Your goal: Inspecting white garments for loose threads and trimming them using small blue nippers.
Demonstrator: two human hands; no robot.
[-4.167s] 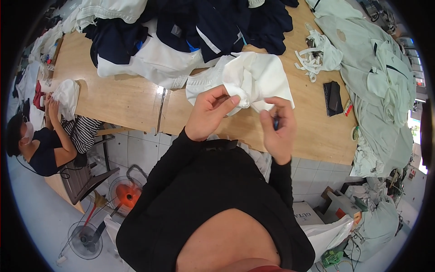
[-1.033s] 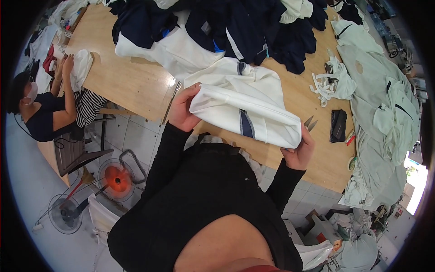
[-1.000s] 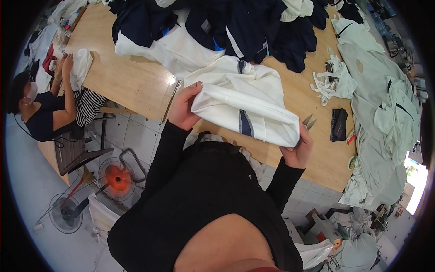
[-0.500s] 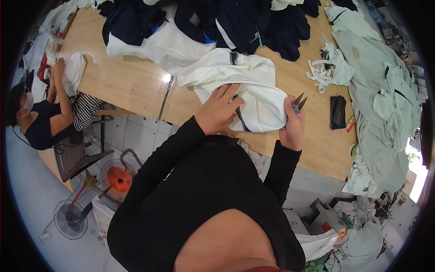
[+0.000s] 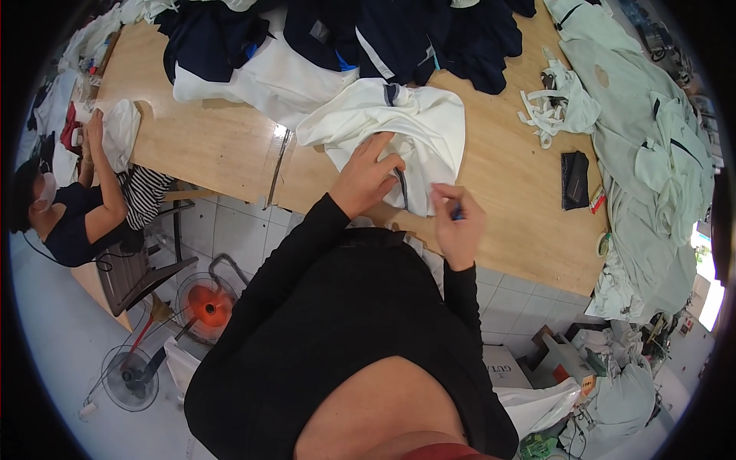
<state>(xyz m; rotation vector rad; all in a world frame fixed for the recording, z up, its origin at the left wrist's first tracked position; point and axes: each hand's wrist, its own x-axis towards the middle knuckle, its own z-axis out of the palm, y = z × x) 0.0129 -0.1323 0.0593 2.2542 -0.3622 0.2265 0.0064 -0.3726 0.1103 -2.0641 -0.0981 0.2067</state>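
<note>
A white garment point(image 5: 438, 126) with dark trim lies bunched at the table's near edge. My left hand point(image 5: 363, 179) is on its near left side, fingers bent and closed on the cloth beside a dark strip. My right hand point(image 5: 461, 234), slightly blurred, is at the garment's near right corner. It is closed round small thread snips point(image 5: 458, 211); only a blue part shows between the fingers, and the blades cannot be seen.
Navy and white garments point(image 5: 322, 38) are heaped along the far side of the wooden table point(image 5: 506, 207). White straps point(image 5: 563, 103), a dark pouch point(image 5: 574, 180) and pale green cloth point(image 5: 652, 169) lie right. At far left sits a co-worker point(image 5: 77, 207); fans point(image 5: 207, 303) stand on the floor.
My right hand has let go of the garment's right edge and moved left and nearer, the snips turning out of sight. The garment's right part has dropped inward. My left hand's fingers have bent more.
</note>
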